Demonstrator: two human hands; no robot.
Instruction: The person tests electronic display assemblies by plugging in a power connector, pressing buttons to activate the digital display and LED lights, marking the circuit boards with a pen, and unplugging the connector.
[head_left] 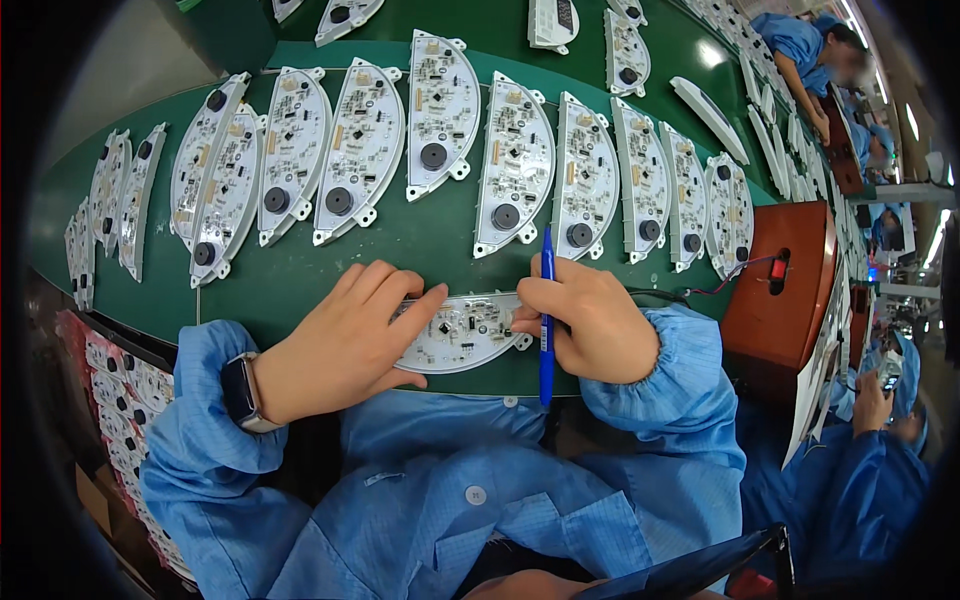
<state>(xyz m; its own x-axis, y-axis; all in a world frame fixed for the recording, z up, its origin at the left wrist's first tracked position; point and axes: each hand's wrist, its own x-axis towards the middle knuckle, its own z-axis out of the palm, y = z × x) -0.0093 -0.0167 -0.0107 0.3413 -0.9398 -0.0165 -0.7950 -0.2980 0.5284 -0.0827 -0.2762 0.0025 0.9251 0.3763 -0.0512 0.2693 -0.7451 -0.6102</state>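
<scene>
A white half-moon circuit board (462,338) lies in front of me on the green table, its curved side toward me. My left hand (350,335) is closed over the board's left end, fingers at the straight edge and thumb by the curved side. At the board's right end, my right hand (590,315) is closed, with a blue pen (547,340) held upright across its fingers. Those fingertips touch the board's end; whether they pinch something small there is hidden. A dark cable (655,294) runs from beside this hand toward the right.
Beyond my hands, similar boards (515,165) with round black parts stand in a row. A reddish-brown box (785,290) with a red switch sits at the right, wires leading to it. More boards (125,400) are stacked at lower left. Co-workers in blue (795,50) sit at the right.
</scene>
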